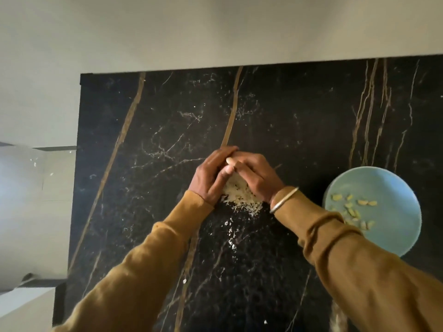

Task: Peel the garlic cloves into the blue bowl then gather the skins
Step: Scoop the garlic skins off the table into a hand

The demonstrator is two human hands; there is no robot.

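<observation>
I count one left hand (208,178) and one right hand (256,176), one pile of skins (239,195) between them, and one blue bowl (395,188) right of the right hand, with about ten cloves (352,210).

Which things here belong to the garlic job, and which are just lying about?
Job: left hand and right hand cupped round the skin pile; stray skin bits; blue bowl; peeled cloves.
Not the job: bangle on the right wrist; black marble counter.
</observation>
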